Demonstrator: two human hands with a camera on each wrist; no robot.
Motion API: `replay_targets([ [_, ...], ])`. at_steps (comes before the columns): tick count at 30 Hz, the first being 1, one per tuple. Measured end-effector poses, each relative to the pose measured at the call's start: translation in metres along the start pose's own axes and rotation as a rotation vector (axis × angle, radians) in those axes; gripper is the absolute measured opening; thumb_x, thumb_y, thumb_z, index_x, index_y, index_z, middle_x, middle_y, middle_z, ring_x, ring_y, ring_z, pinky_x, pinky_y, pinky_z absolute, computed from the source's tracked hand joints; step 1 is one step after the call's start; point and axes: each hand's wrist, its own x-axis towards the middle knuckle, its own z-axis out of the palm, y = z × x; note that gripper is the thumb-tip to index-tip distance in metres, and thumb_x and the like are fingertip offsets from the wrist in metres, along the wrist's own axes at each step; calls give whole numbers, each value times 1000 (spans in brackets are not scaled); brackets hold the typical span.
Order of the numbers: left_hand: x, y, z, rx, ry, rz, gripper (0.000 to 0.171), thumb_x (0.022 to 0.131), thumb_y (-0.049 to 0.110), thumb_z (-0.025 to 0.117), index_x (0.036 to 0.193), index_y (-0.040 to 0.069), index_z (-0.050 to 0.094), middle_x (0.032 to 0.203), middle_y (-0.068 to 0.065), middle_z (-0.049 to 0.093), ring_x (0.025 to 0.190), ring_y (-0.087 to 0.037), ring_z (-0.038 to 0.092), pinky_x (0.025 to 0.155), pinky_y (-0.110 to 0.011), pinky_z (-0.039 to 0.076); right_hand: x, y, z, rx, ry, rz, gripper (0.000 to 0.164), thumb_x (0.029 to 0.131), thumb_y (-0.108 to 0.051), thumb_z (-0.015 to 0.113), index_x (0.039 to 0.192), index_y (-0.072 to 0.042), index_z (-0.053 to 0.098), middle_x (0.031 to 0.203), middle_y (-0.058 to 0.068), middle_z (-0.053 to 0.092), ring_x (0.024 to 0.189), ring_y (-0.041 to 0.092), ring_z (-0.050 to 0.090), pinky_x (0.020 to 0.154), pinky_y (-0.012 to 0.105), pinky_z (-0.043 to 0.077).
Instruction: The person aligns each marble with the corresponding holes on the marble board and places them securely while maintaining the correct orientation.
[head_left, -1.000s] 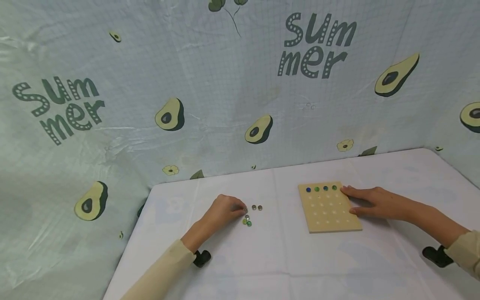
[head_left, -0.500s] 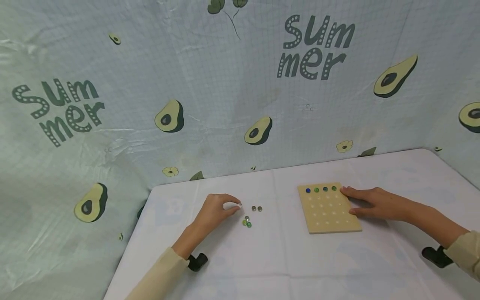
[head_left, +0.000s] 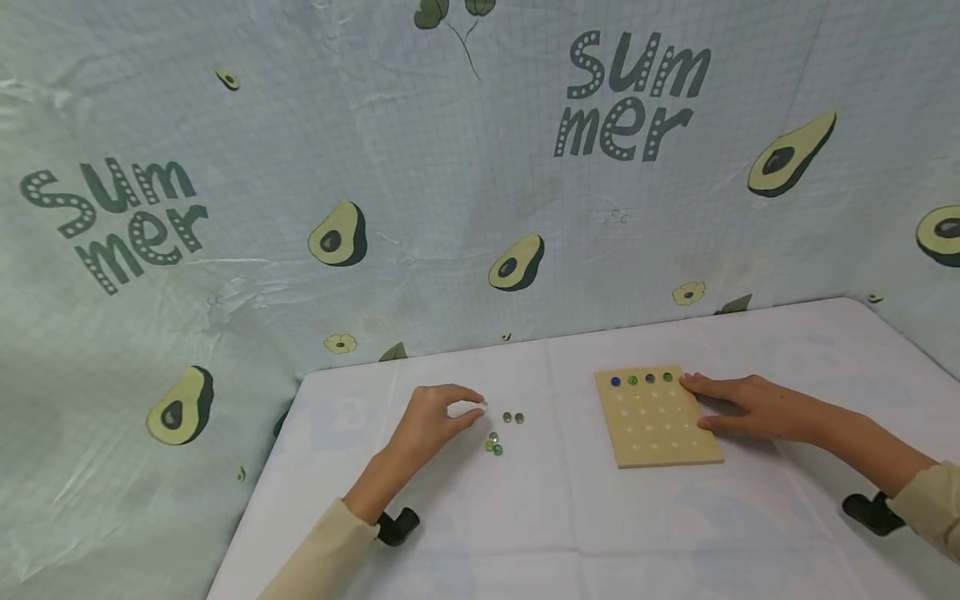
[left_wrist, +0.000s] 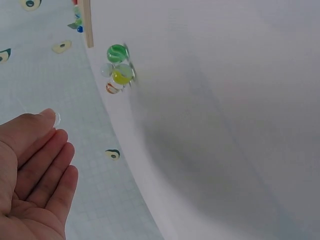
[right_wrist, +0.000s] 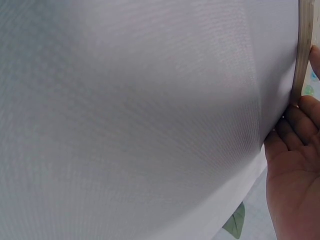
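Note:
In the head view my left hand (head_left: 431, 427) pinches a small clear marble (left_wrist: 57, 119) between thumb and index fingertip. Loose marbles lie just right of it: a green marble (head_left: 498, 450), a yellow-green marble (head_left: 490, 446) and a clear one (head_left: 493, 437) bunched together, with two dull-looking marbles (head_left: 513, 417) a bit farther back. A light wooden board (head_left: 652, 425) with rows of shallow hollows lies flat to the right. Its far row carries several marbles, a blue marble (head_left: 616, 382) leftmost. My right hand (head_left: 757, 404) touches the board's right edge with extended index finger and thumb.
The white-covered table (head_left: 540, 517) reaches back to a cloth backdrop (head_left: 435, 167) printed with avocados and lettering. A black camera mount sits on each wrist, the left mount (head_left: 398, 527) and the right mount (head_left: 873, 513). Between the marbles and the board runs a fold in the cover.
My left hand has drawn up and slightly left from beside the loose marbles, with a clear marble now at its fingertips. My right hand and the board have stayed in place.

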Motion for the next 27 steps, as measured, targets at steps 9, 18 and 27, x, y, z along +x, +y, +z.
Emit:
replay_targets([
  [9, 2, 7, 6, -27, 34, 44, 17, 84, 9, 84, 100, 7, 81, 100, -4, 78, 98, -19, 74, 87, -35, 59, 2, 0, 0, -4, 0, 4, 81, 94, -58, 63, 153, -5, 44, 153, 25, 43, 139, 48, 42, 107, 63, 40],
  [18, 6, 17, 16, -70, 45, 80, 18, 83, 6, 84, 100, 5, 80, 100, -5, 78, 98, -19, 74, 88, -34, 59, 0, 3, 2, -19, 16, 0, 81, 94, -59, 64, 153, -6, 45, 152, 23, 45, 138, 47, 43, 105, 62, 42],
  [27, 11, 28, 27, -115, 29, 100, 18, 83, 6, 83, 101, 4, 80, 101, -6, 78, 99, -19, 74, 88, -34, 59, -1, 2, 2, -15, 11, -1, 81, 94, -58, 64, 153, -6, 44, 153, 24, 44, 139, 47, 43, 106, 62, 41],
])
